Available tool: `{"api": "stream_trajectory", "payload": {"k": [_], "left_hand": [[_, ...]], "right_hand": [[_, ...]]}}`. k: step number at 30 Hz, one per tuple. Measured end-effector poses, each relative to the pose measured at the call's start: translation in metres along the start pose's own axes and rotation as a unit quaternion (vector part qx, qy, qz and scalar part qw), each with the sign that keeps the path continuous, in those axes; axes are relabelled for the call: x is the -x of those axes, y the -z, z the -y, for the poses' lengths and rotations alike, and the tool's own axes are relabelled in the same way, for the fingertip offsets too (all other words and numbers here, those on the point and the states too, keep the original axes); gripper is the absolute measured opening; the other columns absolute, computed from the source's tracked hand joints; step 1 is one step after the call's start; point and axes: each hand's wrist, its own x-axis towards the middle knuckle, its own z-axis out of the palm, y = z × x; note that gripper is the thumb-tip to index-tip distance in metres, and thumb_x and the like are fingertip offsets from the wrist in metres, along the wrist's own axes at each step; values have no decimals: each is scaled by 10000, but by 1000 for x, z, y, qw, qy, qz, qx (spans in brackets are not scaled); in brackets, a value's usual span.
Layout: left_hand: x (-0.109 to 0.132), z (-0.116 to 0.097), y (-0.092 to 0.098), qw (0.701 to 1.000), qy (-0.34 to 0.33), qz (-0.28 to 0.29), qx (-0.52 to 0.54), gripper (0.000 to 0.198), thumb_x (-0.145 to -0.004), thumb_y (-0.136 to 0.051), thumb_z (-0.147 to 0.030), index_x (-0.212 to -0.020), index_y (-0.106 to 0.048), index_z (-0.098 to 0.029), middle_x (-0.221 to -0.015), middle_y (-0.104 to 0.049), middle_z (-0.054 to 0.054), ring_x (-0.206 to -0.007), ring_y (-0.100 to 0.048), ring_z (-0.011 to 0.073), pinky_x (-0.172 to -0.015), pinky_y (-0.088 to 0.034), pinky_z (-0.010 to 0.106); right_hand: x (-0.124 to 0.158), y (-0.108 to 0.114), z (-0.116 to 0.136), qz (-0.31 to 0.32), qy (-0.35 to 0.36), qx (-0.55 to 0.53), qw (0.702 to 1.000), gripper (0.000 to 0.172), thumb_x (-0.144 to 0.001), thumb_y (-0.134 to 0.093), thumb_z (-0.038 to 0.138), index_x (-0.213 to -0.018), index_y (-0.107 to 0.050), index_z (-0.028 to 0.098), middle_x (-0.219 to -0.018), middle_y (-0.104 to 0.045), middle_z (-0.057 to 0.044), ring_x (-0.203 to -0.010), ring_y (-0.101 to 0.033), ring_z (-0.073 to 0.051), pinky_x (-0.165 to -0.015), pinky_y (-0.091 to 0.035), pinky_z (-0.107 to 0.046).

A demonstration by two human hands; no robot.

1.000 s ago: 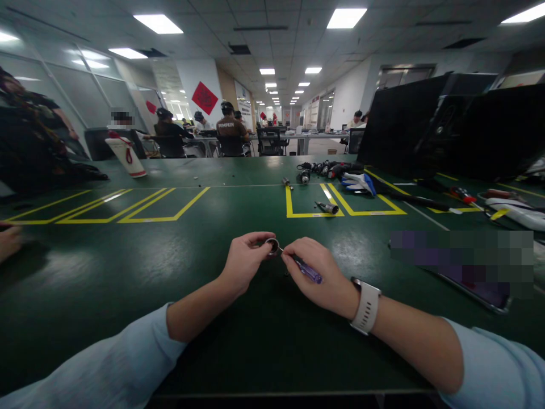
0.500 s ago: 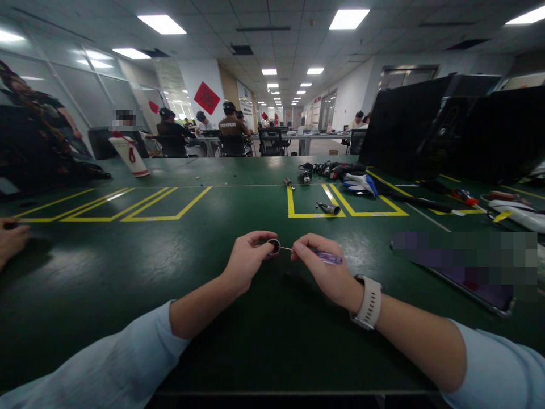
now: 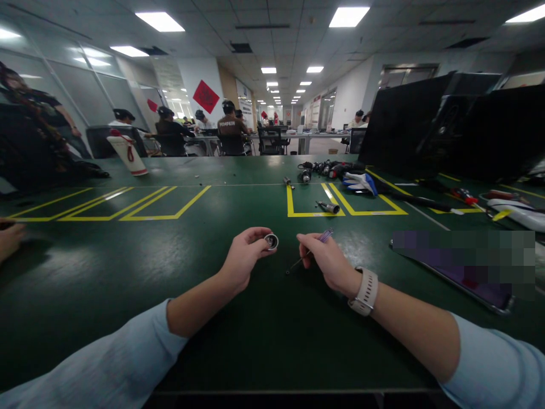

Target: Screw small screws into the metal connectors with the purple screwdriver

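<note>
My left hand (image 3: 243, 257) pinches a small round metal part (image 3: 271, 242), its hollow end turned toward me. To its right, my right hand (image 3: 326, 258) grips a screwdriver with a translucent purple handle (image 3: 327, 234). The thin shaft (image 3: 298, 264) slants down to the left, and its tip is at a tiny dark piece (image 3: 287, 272) on the green table; I cannot tell whether they touch. The tool and the metal part are apart. Beyond my hands, a metal connector (image 3: 327, 207) lies by the yellow tape.
Several dark metal parts (image 3: 326, 169) and a blue-and-white glove (image 3: 360, 183) lie at the back right. A phone (image 3: 451, 278) rests on the right. Black monitors (image 3: 409, 125) stand behind. At far left is another person's hand (image 3: 11, 238); a white cup (image 3: 129, 154) stands farther back.
The screwdriver has come out of the round metal part and swung down, its tip now toward the table. My left hand has turned the part's hollow end more toward me.
</note>
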Motion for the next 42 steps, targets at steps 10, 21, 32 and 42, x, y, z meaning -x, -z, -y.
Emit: {"api": "stream_trajectory", "payload": {"k": [10,21,32,42], "left_hand": [[0,1,1,1000,-14,3,15,242,-676,-592,-56,-908,-580,-127,-937,-626,80,-844,-632,171,-773,-543,294],[-2,2,3,999,-19,22,35,217,-677,-578,-45,-878,-592,-126,-902,-653,70,-827,-636,165,-764,-542,294],[4,1,2,998,-33,46,3,231,-662,-657,-143,-887,-603,-131,-909,-655,68,-860,-630,177,-798,-515,319],[6,0,2,996,-64,35,-48,259,-637,-680,-196,-881,-627,-127,-844,-681,60,-753,-647,164,-723,-519,307]], "right_hand": [[-1,4,0,61,22,161,985,336,-804,-450,338,-518,-500,169,-431,-457,40,-402,-448,-87,-441,-351,-220],[1,4,0,47,57,-158,985,270,-793,-524,365,-606,-550,172,-543,-527,32,-542,-521,-109,-659,-449,-292],[10,0,5,36,208,126,969,147,-833,-512,263,-778,-612,170,-751,-609,-2,-700,-551,-122,-650,-433,-261],[10,-1,-2,49,261,165,950,178,-851,-479,308,-806,-594,180,-751,-586,-3,-683,-544,-119,-625,-438,-255]]}}
